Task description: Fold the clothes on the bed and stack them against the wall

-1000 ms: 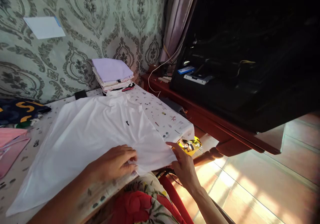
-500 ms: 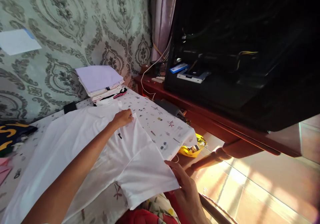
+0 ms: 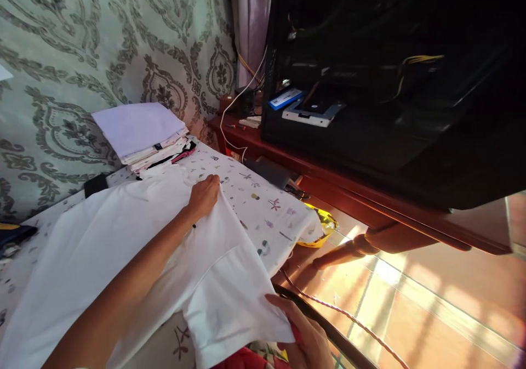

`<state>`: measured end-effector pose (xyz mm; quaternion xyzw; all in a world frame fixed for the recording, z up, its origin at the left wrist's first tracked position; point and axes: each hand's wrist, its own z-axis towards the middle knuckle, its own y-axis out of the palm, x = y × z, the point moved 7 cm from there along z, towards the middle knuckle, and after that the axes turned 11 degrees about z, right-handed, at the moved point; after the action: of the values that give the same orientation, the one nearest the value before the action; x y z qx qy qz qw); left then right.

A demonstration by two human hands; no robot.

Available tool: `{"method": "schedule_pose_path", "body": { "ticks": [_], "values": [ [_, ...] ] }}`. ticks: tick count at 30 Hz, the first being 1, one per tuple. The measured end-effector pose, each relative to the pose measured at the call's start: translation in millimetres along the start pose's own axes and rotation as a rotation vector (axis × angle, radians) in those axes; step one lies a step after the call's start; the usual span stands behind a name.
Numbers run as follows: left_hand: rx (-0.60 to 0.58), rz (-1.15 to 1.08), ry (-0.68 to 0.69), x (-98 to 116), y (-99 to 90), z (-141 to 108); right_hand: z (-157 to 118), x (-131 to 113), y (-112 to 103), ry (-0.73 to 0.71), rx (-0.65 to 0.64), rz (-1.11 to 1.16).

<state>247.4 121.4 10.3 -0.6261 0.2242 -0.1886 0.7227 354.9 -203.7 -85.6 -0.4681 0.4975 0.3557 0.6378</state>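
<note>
L hand: arm stretched fwd, palm down, fingers closed on shoulder of white cotton T-shirt
R hand: low, near wearer, thumb + fingers pinching sleeve hem
T-shirt: spread flat between both hands' fingers, on patterned white cloth
Folded lilac-topped clothes stack: beyond L fingers

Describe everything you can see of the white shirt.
The white shirt looks like thin, soft fabric, short-sleeved, with a small dark mark on the chest beside the left forearm. It lies spread and lightly creased over the patterned cloth, its neck end toward the folded stack. The left hand grips it near the shoulder; the right hand holds the sleeve's hem corner.
</note>
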Motion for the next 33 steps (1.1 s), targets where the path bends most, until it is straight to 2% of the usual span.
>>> {"method": "schedule_pose_path", "body": {
  "ticks": [4,7,9,12,14,15,18,20,22,23,26,28,30,31,33],
  "values": [
    [0.070,-0.179,0.025,-1,-3.2,-16,8,3,-9,0.032,-0.105,-0.029],
    [0.152,-0.275,0.079,-3,-12.8,-40,22,-7,-19,0.038,-0.291,-0.058],
    [0.151,-0.276,0.142,-1,-14.8,-61,38,-22,-27,0.015,-0.376,-0.048],
    [0.116,-0.260,0.204,1,-11.9,-96,78,-59,-30,-0.090,-0.356,-0.052],
    [0.097,-0.246,0.185,-1,-8.5,-116,109,-88,-15,-0.182,-0.325,-0.101],
    [0.083,-0.236,0.161,-3,-6.3,-124,125,-103,0,-0.250,-0.322,-0.129],
    [0.026,-0.210,0.096,-10,1.1,-146,157,-137,66,-0.508,-0.441,-0.198],
    [0.007,-0.198,0.080,-18,5.0,-160,168,-139,110,-0.629,-0.551,-0.287],
    [0.012,-0.172,0.052,-33,8.5,-178,179,-125,139,-0.690,-0.599,-0.419],
    [0.020,-0.153,0.024,-45,10.2,-188,186,-115,146,-0.704,-0.588,-0.485],
    [0.063,-0.087,-0.110,-93,12.4,-223,208,-88,141,-0.695,-0.494,-0.619],
    [0.106,-0.066,-0.194,-125,8.0,-237,219,-81,131,-0.699,-0.447,-0.654],
    [0.142,-0.084,-0.241,-152,-1.5,-234,222,-84,126,-0.728,-0.422,-0.652],
    [0.158,-0.108,-0.249,-161,-7.7,-223,222,-89,126,-0.748,-0.411,-0.642],
    [0.189,-0.172,-0.241,-173,-21.3,-185,219,-102,132,-0.792,-0.401,-0.615]
  ]
}}
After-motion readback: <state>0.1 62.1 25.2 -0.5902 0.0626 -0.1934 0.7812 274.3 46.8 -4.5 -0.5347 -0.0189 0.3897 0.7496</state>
